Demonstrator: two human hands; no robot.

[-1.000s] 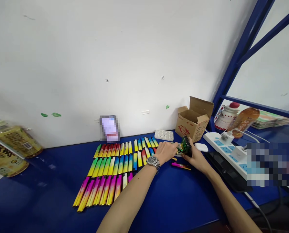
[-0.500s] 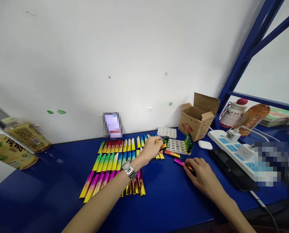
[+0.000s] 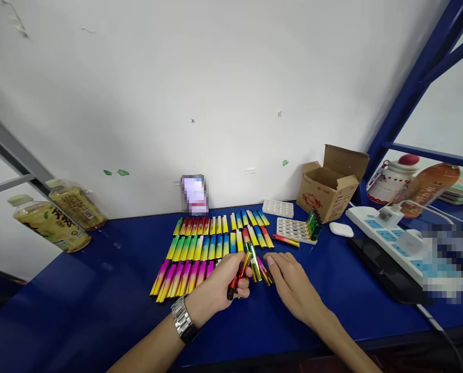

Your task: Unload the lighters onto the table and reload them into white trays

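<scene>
My left hand (image 3: pixel 229 280) is closed around red-and-gold lighters (image 3: pixel 242 272), one with its black end pointing down toward me. A green-and-gold lighter (image 3: pixel 256 264) lies slanted just right of that fist; whether the fingers touch it I cannot tell. Against the thumb side of my right hand (image 3: pixel 291 280) rests a magenta-and-gold lighter (image 3: pixel 265 272). That hand is low on the table, fingers stretched and nothing visible between them. Rows of coloured lighters (image 3: pixel 187 248) lie behind and left of my hands. Green lighters (image 3: pixel 315 224) stand at the right end of a white holed tray (image 3: pixel 291 231).
A red-and-yellow lighter (image 3: pixel 286 240) lies before the tray. Behind stand a second white tray (image 3: pixel 278 208) and an open cardboard box (image 3: pixel 319 199). At right are a white case (image 3: pixel 341 229), a black device (image 3: pixel 387 269) and a power strip (image 3: pixel 371 223). Bottles (image 3: pixel 53 223) stand left.
My left hand has come back from the tray toward me and now holds red-and-gold lighters. My right hand has shifted left, and the magenta lighter with it. The camera view has turned slightly left.
</scene>
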